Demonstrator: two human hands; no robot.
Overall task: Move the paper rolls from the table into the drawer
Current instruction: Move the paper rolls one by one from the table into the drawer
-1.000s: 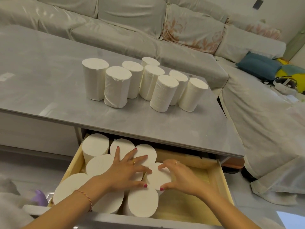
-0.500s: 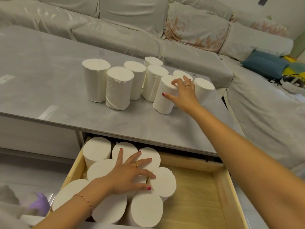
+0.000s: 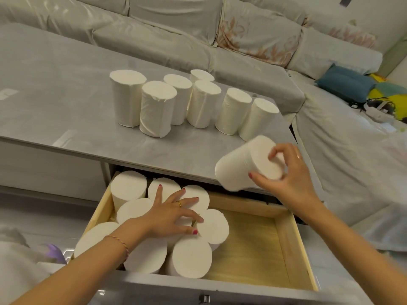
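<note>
Several white paper rolls (image 3: 158, 108) stand upright in a cluster on the grey table (image 3: 55, 102). My right hand (image 3: 290, 179) grips one tilted paper roll (image 3: 240, 166) by its top end, in the air over the table's front edge and the back of the open wooden drawer (image 3: 264, 245). Several more rolls (image 3: 191, 258) stand packed in the drawer's left half. My left hand (image 3: 169, 214) lies flat on the tops of those rolls, fingers spread.
The drawer's right half shows bare wood. A covered sofa (image 3: 176, 34) runs behind and to the right of the table, with a blue cushion (image 3: 343, 84) and a headset (image 3: 378, 108) on it. A purple object (image 3: 52, 249) lies at the lower left.
My right hand left the drawer, took a roll from the right of the table's cluster, lifted it and brought it toward the drawer. My left hand stayed on the rolls in the drawer.
</note>
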